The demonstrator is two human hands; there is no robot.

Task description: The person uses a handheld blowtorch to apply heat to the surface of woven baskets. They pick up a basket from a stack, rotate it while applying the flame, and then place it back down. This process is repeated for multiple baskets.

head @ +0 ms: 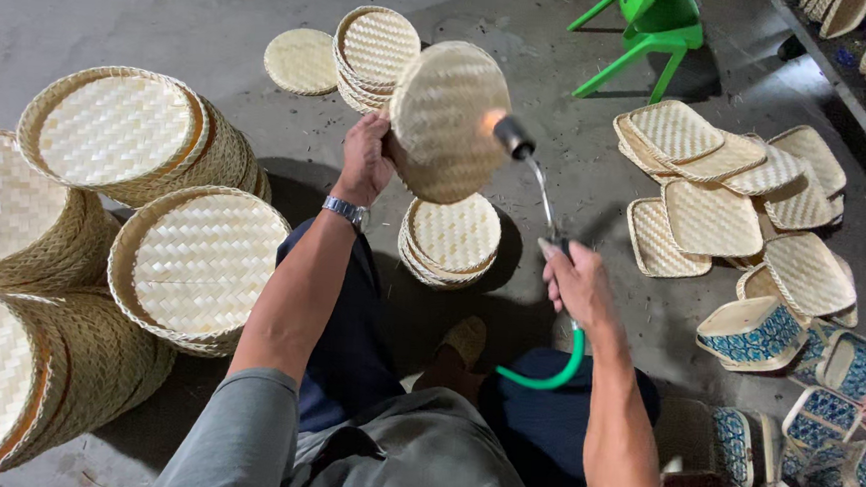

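Observation:
My left hand (366, 159), with a watch on its wrist, holds up a round woven bamboo tray (448, 114) by its left edge, tilted on its side. My right hand (578, 281) grips the handle of a gas torch (529, 174) with a thin metal neck and a green hose (554, 366). The torch's nozzle points at the tray's right side, where a small orange glow shows on the weave. Below the raised tray a short stack of round woven trays (450, 241) rests on the floor between my knees.
Tall stacks of large round woven baskets (109, 133) lie on their sides at left. More round trays (375, 49) sit at the back. Rectangular woven trays (710, 215) are scattered at right, patterned blue baskets (753, 333) at lower right, a green plastic chair (652, 26) behind.

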